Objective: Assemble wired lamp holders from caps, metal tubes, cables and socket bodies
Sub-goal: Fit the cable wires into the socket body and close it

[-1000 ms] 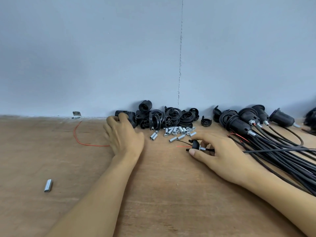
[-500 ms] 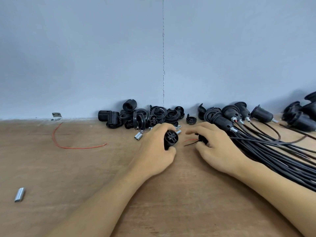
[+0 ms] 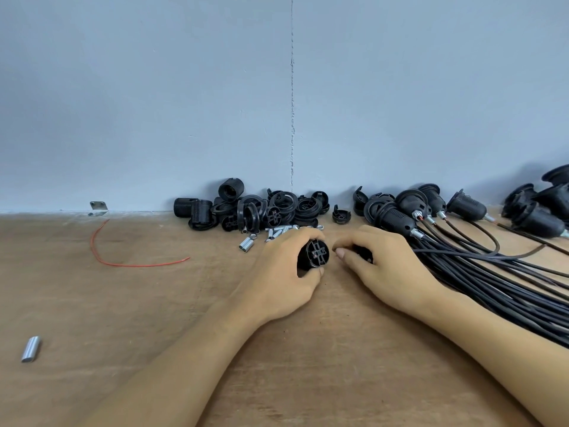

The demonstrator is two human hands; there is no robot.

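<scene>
My left hand (image 3: pixel 283 272) grips a black socket body (image 3: pixel 314 255) low over the wooden table, its open end with the inner terminals facing right. My right hand (image 3: pixel 388 269) is curled round a black cap (image 3: pixel 363 257) on the end of a black cable (image 3: pixel 462 260), mostly hidden under the fingers. The two parts sit a short gap apart, facing each other. Behind my hands lie several small metal tubes (image 3: pixel 271 234) and a heap of loose black socket bodies and caps (image 3: pixel 255 208) against the wall.
Finished wired lamp holders (image 3: pixel 397 217) with a thick bundle of black cables (image 3: pixel 498 282) fill the right side. A loose red wire (image 3: pixel 123 263) lies at the left, a single metal tube (image 3: pixel 30 349) near the front left, a metal bracket (image 3: pixel 98 208) by the wall.
My left hand went from the parts heap at the left to the middle with a socket body in it. My right hand closed over the cap and cable end, and the two parts came closer.
</scene>
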